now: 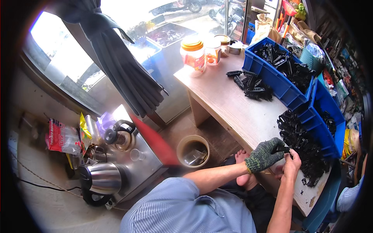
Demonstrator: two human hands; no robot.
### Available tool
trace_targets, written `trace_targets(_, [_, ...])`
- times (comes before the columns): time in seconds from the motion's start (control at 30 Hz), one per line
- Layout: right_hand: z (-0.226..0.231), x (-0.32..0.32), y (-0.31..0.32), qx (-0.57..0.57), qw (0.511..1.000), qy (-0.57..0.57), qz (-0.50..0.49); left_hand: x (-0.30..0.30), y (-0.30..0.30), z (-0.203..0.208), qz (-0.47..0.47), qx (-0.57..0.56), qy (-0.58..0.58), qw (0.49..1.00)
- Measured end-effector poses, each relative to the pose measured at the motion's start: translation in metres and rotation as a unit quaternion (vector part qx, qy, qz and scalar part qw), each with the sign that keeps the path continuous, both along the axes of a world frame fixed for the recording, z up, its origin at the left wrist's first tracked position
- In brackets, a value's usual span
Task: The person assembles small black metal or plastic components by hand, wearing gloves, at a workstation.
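My left hand (265,155) wears a green and grey knitted glove and is closed on a small black plastic part (285,149) at the table's near edge. Bare, my right hand (291,165) meets it there, thumb and fingers pinching the same part. Fingers cover most of the part, so its full shape is hidden. Just beyond both hands a large heap of similar black plastic parts (301,139) spreads over the light wooden table (248,116). A smaller group of black parts (254,87) lies farther back.
Two blue bins (268,83) with black parts line the table's right side. Lidded jars (192,58) stand at its far end. A round bucket (180,151) sits on the floor. To the left, a metal-topped stand holds a steel kettle (103,178) and a glass pot (123,139).
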State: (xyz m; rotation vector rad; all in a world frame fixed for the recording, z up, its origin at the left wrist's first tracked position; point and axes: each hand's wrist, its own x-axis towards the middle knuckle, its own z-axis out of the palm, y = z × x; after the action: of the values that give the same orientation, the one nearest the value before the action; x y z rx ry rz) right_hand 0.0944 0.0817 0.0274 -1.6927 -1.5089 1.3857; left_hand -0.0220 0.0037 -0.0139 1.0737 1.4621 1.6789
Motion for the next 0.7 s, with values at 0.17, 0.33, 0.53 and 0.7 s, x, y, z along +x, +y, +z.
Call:
trace_targets(0.17, [-0.008,0.002,0.008,0.014,0.999,0.035,-0.031,0.001,0.000,-0.005,-0.007,0.016,-0.002,1.000])
trace_targets(0.33, [-0.019,0.007,0.011,0.066,0.996,0.039,-0.053,0.006,-0.001,-0.009,-0.015,0.026,-0.031,0.999])
trace_targets(0.53, [-0.021,0.005,0.019,0.059,0.997,0.009,-0.041,0.005,0.001,-0.013,-0.008,0.018,0.018,1.000])
trace_targets(0.7, [-0.028,0.008,0.025,0.061,0.998,-0.011,-0.020,0.006,0.003,-0.013,0.007,0.019,0.049,0.999])
